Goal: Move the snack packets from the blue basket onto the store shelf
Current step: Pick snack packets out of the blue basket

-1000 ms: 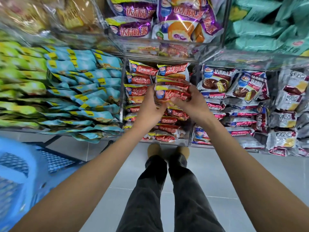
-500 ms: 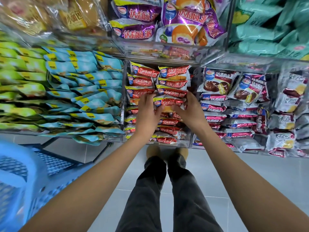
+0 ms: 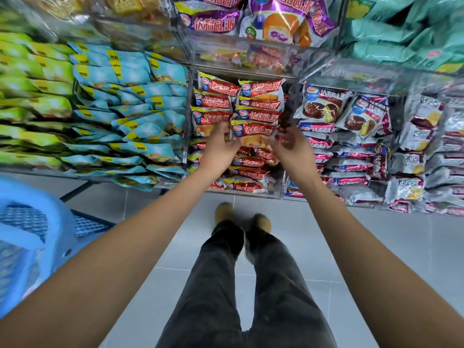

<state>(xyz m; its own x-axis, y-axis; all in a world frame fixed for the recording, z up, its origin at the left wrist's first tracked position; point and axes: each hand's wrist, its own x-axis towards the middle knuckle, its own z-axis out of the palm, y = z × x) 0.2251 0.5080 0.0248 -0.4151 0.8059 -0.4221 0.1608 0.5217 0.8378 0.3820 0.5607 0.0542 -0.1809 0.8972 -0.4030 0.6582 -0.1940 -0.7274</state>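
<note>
Both hands, left hand and right hand, pinch the ends of a red packet, fingers clamped, seating it flat on the shelf's stack.

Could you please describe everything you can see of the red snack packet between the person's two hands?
The red snack packet is a glossy plastic wrapper with white lettering, a blue oval logo at its left end and a cake picture along its lower edge. It lies roughly level at the front of the red packets' clear shelf compartment, on the stack. The left hand touches its left end; the right hand is at its right end.
</note>
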